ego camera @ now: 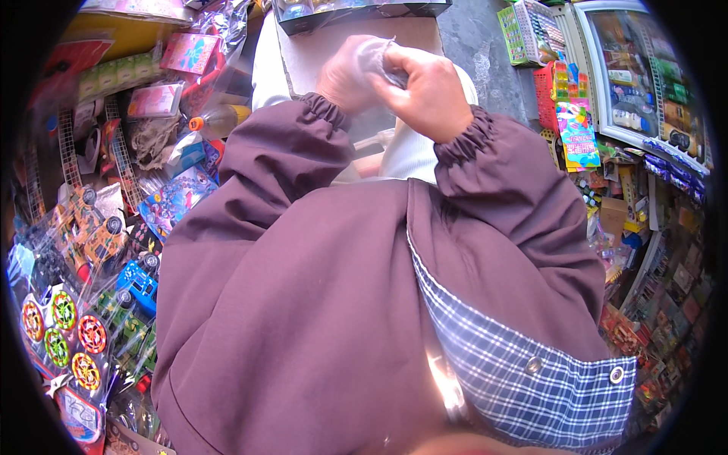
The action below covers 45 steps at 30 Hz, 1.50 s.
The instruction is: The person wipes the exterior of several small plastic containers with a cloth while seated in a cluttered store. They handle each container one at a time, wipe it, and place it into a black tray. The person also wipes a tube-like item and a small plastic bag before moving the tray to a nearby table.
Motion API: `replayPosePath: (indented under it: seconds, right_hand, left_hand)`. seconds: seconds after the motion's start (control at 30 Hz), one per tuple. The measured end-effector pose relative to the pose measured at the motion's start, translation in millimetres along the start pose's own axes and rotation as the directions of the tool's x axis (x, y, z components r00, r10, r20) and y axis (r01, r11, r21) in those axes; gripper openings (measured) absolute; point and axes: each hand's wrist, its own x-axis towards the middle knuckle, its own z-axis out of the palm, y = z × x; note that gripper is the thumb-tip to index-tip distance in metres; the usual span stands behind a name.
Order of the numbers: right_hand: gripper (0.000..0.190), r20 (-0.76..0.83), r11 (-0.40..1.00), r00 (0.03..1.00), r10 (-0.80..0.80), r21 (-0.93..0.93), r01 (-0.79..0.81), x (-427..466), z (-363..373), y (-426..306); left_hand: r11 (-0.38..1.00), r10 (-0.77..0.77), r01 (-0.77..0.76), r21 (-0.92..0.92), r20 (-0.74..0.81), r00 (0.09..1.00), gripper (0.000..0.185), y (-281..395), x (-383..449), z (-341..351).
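My left hand point(346, 74) and my right hand point(424, 85) meet in front of me, above my lap. A thin, crumpled greyish cloth or tissue point(372, 57) lies between them, with the curled fingers of my right hand closed on it. It covers part of my left hand, whose blurred fingers do not show whether they grip it. Beneath and beyond the hands is a pale flat surface point(318, 48), with a black-edged box point(364, 16) holding several wrapped or shiny items at its far end.
A plastic bottle with an orange cap point(219, 121) lies by my left sleeve. Packaged toys point(105, 227) and wire racks point(122, 162) crowd the left. On the right stand a red plastic basket point(545, 96), a colourful packet point(578, 133) and a glass-fronted display cabinet with bottles point(625, 74).
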Motion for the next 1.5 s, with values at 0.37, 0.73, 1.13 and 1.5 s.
replayPosePath:
  seconds: [0.37, 0.73, 1.13, 1.5]
  right_hand:
    - [0.018, -0.165, 0.76, 0.949, 0.267, 0.641, -0.103, 22.8, -27.5, 23.3]
    - [0.024, -0.035, 0.994, 0.994, -0.104, 0.031, 0.105, 19.5, 4.1, 7.8]
    - [0.031, 0.085, 0.986, 0.991, 0.106, -0.141, -0.093, 12.1, -52.1, 34.2]
    - [0.018, -0.237, 0.968, 0.94, -0.243, -0.003, 0.25, -7.9, -13.0, 17.6]
  left_hand:
    - [0.99, 0.018, -0.021, 0.136, 0.026, 1.0, 0.067, 16.0, -5.5, -6.2]
    - [0.988, -0.125, 0.137, -0.074, 0.15, 0.981, 0.062, 13.1, 1.4, -3.2]
    - [0.989, -0.018, 0.02, 0.148, -0.012, 1.0, 0.061, 22.7, -3.0, -1.5]
    - [0.949, 0.045, -0.056, 0.309, 0.043, 0.998, 0.042, 52.6, 10.3, -1.8]
